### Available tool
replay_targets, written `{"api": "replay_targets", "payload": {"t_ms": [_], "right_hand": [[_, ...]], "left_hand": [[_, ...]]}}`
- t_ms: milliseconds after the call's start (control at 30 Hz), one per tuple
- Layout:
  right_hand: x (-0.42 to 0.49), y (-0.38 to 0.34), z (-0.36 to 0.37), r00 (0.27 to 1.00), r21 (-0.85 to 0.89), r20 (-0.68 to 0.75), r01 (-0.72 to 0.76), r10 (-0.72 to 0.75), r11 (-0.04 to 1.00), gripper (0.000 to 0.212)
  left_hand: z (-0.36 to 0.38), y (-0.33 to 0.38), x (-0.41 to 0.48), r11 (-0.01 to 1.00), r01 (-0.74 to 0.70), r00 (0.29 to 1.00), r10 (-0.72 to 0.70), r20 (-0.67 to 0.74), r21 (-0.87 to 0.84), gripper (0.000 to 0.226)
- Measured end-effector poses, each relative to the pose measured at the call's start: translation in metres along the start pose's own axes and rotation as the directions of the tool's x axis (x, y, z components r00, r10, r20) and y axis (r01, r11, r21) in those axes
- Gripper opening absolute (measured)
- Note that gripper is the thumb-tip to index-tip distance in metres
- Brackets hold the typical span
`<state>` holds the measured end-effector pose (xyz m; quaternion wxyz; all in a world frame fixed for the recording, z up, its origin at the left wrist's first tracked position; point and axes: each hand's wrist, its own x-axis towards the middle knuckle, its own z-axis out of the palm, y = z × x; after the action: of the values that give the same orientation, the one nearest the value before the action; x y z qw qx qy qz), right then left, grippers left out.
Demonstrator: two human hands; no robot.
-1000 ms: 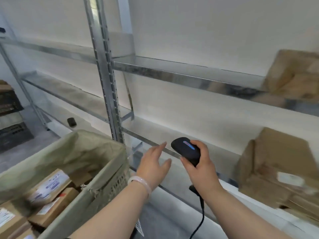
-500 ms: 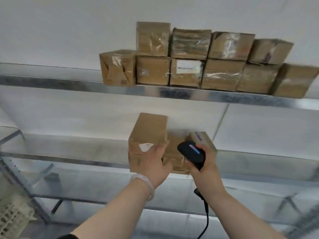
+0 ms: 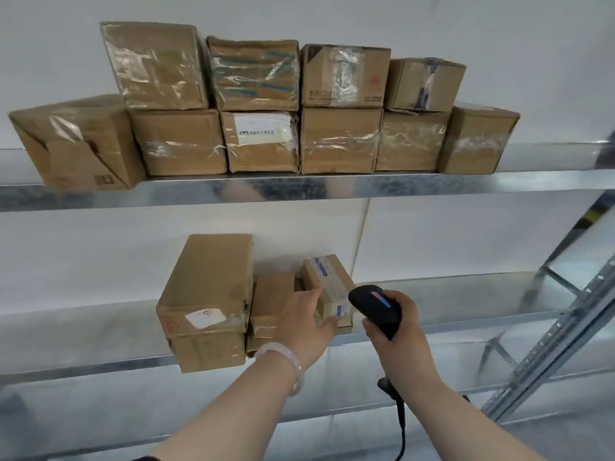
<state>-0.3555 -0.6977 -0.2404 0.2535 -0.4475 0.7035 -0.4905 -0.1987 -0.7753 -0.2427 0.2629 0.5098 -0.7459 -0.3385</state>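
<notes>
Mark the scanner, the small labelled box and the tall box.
scanner [image 3: 373, 310], head view, black top of its head.
small labelled box [image 3: 332, 283], head view, labelled upper face.
tall box [image 3: 209, 277], head view, bare upper face.

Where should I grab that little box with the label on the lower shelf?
Grip the small box across its narrow front end, coming from the front: a brown box crowds its left and the wall is behind. The left hand holds that corner.

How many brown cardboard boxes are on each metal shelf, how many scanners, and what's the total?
Upper-shelf brown cardboard boxes: 10
Lower-shelf brown cardboard boxes: 3, including the small labelled box that the left hand grips
Black handheld barcode scanner, held in the right hand: 1
Total: 14
</notes>
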Motion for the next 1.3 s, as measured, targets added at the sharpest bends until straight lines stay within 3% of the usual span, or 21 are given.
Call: {"api": "replay_targets", "payload": {"t_ms": [233,467,600,800,933,1033,1167,1300], "right_hand": [[0.059,-0.006,0.015,0.996,-0.011,-0.054,-0.071,0.071,0.997,0.044],[0.124,0.004,0.021,0.996,-0.044,0.043,-0.079,0.081,0.996,0.048],[0.152,0.02,0.029,0.981,-0.034,0.172,-0.084,0.088,0.996,0.049],[0.155,0.038,0.016,0.955,0.072,0.296,-0.031,0.009,0.997,0.046],[0.154,0.031,-0.021,0.957,0.187,0.283,0.013,-0.067,0.982,0.045],[0.154,0.027,-0.05,0.961,0.254,0.257,0.039,-0.106,0.967,0.047],[0.158,0.029,-0.082,0.975,0.325,0.203,0.016,-0.086,0.946,0.049],[0.156,0.029,-0.098,0.982,0.406,0.177,-0.008,-0.07,0.914,0.049]], "left_hand": [[0.012,-0.015,0.06,0.992,0.116,0.993,-0.115,0.038,-0.039,0.06],[0.028,-0.019,0.095,0.967,0.256,0.967,-0.256,0.016,-0.006,0.058],[0.039,-0.014,0.105,0.946,0.321,0.945,-0.323,-0.04,-0.045,0.058],[0.063,0.007,0.103,0.929,0.364,0.912,-0.371,-0.175,-0.073,0.07],[0.076,0.039,0.099,0.922,0.36,0.9,-0.383,-0.207,-0.142,0.099],[0.085,0.06,0.093,0.907,0.313,0.902,-0.376,-0.21,-0.282,0.102],[0.088,0.089,0.085,0.776,0.19,0.93,-0.339,-0.144,-0.601,0.071],[0.096,0.103,0.082,0.658,0.194,0.949,-0.313,-0.03,-0.728,0.059]]}}
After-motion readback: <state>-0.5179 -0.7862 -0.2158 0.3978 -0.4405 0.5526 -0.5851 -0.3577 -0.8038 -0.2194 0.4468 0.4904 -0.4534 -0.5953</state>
